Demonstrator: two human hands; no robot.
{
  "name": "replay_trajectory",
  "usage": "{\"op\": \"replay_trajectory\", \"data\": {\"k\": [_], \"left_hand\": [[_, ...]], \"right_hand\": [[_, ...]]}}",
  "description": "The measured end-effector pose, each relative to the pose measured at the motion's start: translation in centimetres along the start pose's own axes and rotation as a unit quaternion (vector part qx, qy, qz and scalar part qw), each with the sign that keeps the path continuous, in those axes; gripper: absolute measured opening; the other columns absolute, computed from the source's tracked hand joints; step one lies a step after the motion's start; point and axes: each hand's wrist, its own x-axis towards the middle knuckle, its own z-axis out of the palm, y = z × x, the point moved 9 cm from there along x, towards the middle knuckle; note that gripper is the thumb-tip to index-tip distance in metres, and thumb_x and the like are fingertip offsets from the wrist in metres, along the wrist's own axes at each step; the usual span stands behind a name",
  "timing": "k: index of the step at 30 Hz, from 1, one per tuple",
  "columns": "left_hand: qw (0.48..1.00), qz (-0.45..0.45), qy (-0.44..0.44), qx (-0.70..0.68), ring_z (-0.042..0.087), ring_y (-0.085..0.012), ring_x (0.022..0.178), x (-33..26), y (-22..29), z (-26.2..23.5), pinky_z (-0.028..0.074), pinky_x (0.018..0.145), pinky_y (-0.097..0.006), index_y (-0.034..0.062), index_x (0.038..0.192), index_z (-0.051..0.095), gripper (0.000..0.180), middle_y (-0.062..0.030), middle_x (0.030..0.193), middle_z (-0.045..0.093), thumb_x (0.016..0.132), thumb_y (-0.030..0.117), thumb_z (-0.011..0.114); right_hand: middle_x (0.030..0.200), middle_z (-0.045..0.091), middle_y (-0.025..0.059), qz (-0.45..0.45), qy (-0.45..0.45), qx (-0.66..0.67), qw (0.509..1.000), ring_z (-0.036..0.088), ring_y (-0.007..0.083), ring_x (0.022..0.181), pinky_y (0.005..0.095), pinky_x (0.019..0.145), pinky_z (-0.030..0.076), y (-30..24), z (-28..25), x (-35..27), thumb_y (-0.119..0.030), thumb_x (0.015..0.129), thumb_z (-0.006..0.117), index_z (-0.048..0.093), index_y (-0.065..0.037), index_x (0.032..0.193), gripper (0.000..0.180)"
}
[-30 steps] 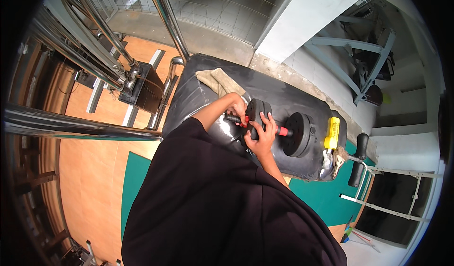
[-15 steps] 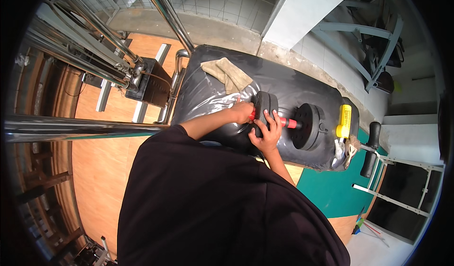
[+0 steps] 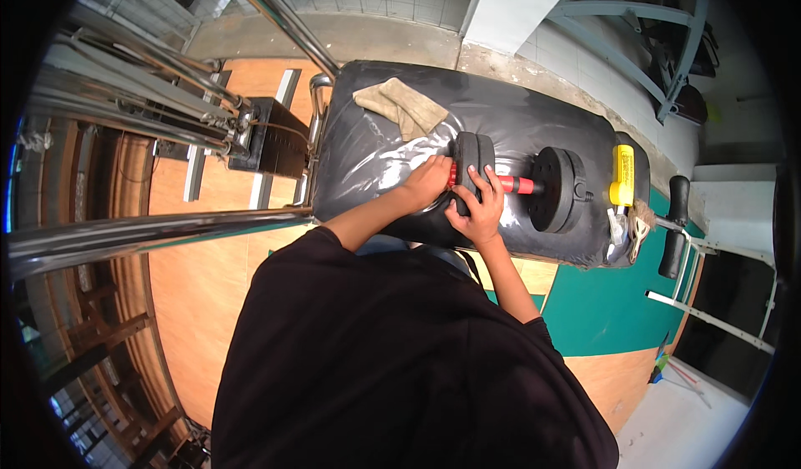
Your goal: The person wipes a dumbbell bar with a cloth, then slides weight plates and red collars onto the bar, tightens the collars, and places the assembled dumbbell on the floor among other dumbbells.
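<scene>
Looking down past the black shirt [image 3: 400, 360], both forearms run up to a dumbbell [image 3: 517, 185] lying on its side on a black padded bench [image 3: 375, 152] covered in shiny wrinkled plastic. Right hand [image 3: 481, 208] is spread over the near black weight plates [image 3: 467, 168], fingers wrapped across the plate edges and gripping them, thumb toward the person. Left hand [image 3: 430, 181] sits just left of those same plates, pressed against their outer face; its fingers curl in by the red collar there (whether they close on the bar end, cannot tell, plates hide it). Just right of the right hand the red handle [image 3: 516, 185] runs out to the far plate stack [image 3: 557, 189], which rests flat-edged on the bench. Beyond that stack, well right of both hands, a yellow tool [image 3: 622, 175] lies at the bench end, with a black-gripped bar [image 3: 674, 227] past it off the bench. Above the left hand, near it but apart, a folded tan cloth [image 3: 400, 106] lies on the bench. Far left of both hands, chrome machine rails [image 3: 150, 231] and a black weight block [image 3: 267, 139] stand over the wooden floor [image 3: 200, 302].
</scene>
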Motion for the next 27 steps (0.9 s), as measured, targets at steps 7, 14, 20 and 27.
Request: {"op": "replay_trajectory", "data": {"k": [7, 14, 20, 27], "left_hand": [[0.999, -0.004, -0.022, -0.046, 0.053, -0.035, 0.108, 0.9, -0.7, -1.7, 0.041, 0.09, -0.045, 0.0022, 0.124, 0.043, 0.053, -0.0192, 0.114, 0.056, 0.08, 0.021, 0.066], [0.99, 0.008, -0.096, -0.108, 0.053, -0.0379, 0.107, 1.6, -1.6, -1.3, 0.043, 0.089, -0.043, 0.0012, 0.123, 0.043, 0.063, -0.0219, 0.112, 0.057, 0.073, 0.023, 0.074], [0.986, -0.078, -0.144, 0.014, 0.058, -0.0361, 0.099, 2.0, -2.5, -0.2, 0.046, 0.084, -0.042, 0.0038, 0.105, 0.055, 0.055, -0.0209, 0.1, 0.062, 0.06, 0.021, 0.082], [0.954, -0.233, -0.019, 0.187, 0.066, -0.0336, 0.078, 1.2, -2.1, -0.6, 0.053, 0.069, -0.042, 0.0067, 0.079, 0.066, 0.013, -0.018, 0.081, 0.066, 0.073, 0.018, 0.062]], "right_hand": [[0.138, 0.041, 0.0078, 0.093, -0.195, 0.065, 0.974, 0.031, 0.0341, 0.131, 0.0482, 0.103, 0.031, 2.0, 0.3, 3.6, -0.026, 0.073, 0.068, 0.057, -0.016, 0.113, 0.042], [0.12, 0.054, 0.0126, 0.162, -0.054, 0.025, 0.985, 0.049, 0.0322, 0.114, 0.0401, 0.096, 0.037, 8.3, -12.1, 3.4, 0.004, 0.083, 0.048, 0.057, -0.004, 0.104, 0.024], [0.109, 0.054, 0.0153, 0.342, -0.113, -0.022, 0.932, 0.053, 0.0305, 0.107, 0.0399, 0.095, 0.04, 19.6, -16.5, -2.8, 0.006, 0.078, 0.052, 0.049, -0.003, 0.109, 0.033], [0.097, 0.063, 0.0121, 0.138, -0.468, -0.253, 0.836, 0.06, 0.0291, 0.096, 0.0434, 0.093, 0.043, 25.7, -6.3, -4.5, -0.011, 0.07, 0.066, 0.063, -0.007, 0.097, 0.028]]}}
